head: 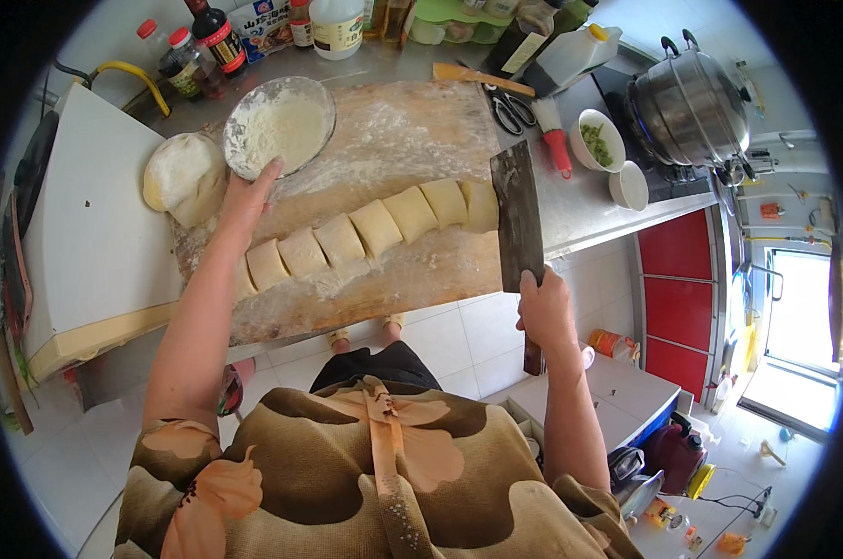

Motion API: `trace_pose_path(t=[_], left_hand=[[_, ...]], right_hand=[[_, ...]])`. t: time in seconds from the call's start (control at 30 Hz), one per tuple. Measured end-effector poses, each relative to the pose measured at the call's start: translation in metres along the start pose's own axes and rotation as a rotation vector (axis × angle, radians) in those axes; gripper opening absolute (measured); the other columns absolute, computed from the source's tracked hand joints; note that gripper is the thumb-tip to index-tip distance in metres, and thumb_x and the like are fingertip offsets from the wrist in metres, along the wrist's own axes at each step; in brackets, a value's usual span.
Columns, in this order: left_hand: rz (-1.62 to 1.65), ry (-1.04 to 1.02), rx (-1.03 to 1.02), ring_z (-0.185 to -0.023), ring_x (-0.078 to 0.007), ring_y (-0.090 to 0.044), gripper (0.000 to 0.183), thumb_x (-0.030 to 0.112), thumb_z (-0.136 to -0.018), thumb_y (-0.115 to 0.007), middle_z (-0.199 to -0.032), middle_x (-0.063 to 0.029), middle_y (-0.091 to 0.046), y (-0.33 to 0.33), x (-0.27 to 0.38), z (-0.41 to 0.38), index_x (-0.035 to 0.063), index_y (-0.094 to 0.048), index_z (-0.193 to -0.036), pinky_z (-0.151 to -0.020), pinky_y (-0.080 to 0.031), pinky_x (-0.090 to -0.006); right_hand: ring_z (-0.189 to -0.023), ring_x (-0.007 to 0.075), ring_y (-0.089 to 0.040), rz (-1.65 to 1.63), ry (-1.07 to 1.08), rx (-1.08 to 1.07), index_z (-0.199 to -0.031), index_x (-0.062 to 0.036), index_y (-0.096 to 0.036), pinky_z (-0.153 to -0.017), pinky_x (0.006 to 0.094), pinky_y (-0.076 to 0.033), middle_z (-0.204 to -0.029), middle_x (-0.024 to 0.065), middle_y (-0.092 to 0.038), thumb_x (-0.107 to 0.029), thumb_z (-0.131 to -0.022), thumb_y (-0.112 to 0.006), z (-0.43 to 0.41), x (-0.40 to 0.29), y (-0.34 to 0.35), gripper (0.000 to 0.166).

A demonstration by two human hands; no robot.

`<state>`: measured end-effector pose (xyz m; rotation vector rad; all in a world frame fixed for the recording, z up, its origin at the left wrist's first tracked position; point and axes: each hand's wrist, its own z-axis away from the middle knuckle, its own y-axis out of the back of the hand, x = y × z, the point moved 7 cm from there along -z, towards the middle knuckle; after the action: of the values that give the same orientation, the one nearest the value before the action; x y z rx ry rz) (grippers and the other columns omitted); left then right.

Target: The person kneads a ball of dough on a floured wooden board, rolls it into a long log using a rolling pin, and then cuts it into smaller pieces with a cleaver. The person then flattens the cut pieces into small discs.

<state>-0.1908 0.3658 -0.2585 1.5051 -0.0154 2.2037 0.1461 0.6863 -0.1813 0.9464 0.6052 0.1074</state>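
Note:
My right hand (548, 307) is closed round the handle of a cleaver (518, 209), whose broad dark blade stands at the right end of a row of cut dough pieces (337, 241). The row runs diagonally over a floured wooden board (421, 119). With its thumb on the near rim, my left hand (250, 202) grips a glass bowl of flour (281, 126); its other fingers are partly hidden. A larger lump of dough (183, 175) lies left of the bowl, at the board's edge.
Bottles (215, 35) and a plastic jug (571, 56) line the back of the counter. Right of the board are scissors (508, 112), a red-handled brush (554, 140), a bowl of chopped greens (597, 140), a small white bowl (629, 186) and a steel steamer pot (694, 105) on a stove.

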Motion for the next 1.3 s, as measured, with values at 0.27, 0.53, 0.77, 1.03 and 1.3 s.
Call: trace_pose_path(t=[0.27, 0.53, 0.77, 1.03, 1.3], left_hand=[[0.003, -0.012, 0.056, -0.114, -0.0158, -0.053, 0.091, 0.062, -0.081, -0.073, -0.138, -0.0037, -0.055, 0.003, -0.005, -0.005, 0.0135, -0.037, -0.148, -0.08, -0.048, -0.0323], [0.026, 0.026, 0.03, -0.119, -0.017, -0.051, 0.088, 0.063, -0.082, -0.071, -0.139, -0.0035, -0.051, 0.006, -0.002, 0.0, 0.0118, -0.038, -0.146, -0.085, -0.047, -0.0348], [0.157, -0.008, 0.071, -0.119, -0.02, -0.051, 0.083, 0.062, -0.086, -0.068, -0.137, -0.006, -0.051, 0.002, -0.001, 0.009, 0.0097, -0.039, -0.144, -0.091, -0.045, -0.0368], [0.121, -0.029, 0.113, -0.12, -0.027, -0.057, 0.075, 0.055, -0.095, -0.061, -0.132, -0.0158, -0.051, 0.01, -0.007, 0.014, 0.0103, -0.034, -0.149, -0.095, -0.048, -0.0432], [0.162, -0.023, 0.194, -0.117, -0.0255, -0.059, 0.077, 0.05, -0.098, -0.058, -0.138, -0.0151, -0.051, 0.016, -0.002, 0.022, 0.0084, -0.027, -0.155, -0.092, -0.05, -0.0379]], right_hand=[[-0.093, 0.0482, -0.066, 0.049, -0.043, -0.005, -0.106, 0.0067, -0.065, -0.086, 0.0518, -0.052, -0.095, 0.0321, -0.068, -0.028, -0.097, -0.05, -0.023, -0.001, -0.022, 0.039], [-0.089, 0.048, -0.065, -0.084, 0.108, 0.167, -0.125, -0.0015, -0.062, -0.083, 0.0528, -0.051, -0.091, 0.0292, -0.069, -0.029, -0.094, -0.054, -0.01, -0.004, 0.017, 0.042], [-0.095, 0.0333, -0.069, 0.148, 0.297, 0.4, -0.14, -0.023, -0.057, -0.085, 0.0456, -0.053, -0.103, 0.0141, -0.07, -0.022, -0.087, -0.066, -0.045, 0.019, 0.07, 0.054], [-0.094, 0.0317, -0.066, 0.307, 0.428, 0.438, -0.139, -0.0209, -0.057, -0.084, 0.0461, -0.051, -0.1, 0.01, -0.067, -0.012, -0.085, -0.071, -0.1, 0.054, 0.038, 0.056], [-0.108, 0.0331, -0.061, 0.448, 0.451, 0.559, -0.13, -0.0089, -0.063, -0.092, 0.0455, -0.048, -0.115, 0.0098, -0.066, -0.021, -0.086, -0.071, -0.128, 0.054, 0.036, 0.046]])
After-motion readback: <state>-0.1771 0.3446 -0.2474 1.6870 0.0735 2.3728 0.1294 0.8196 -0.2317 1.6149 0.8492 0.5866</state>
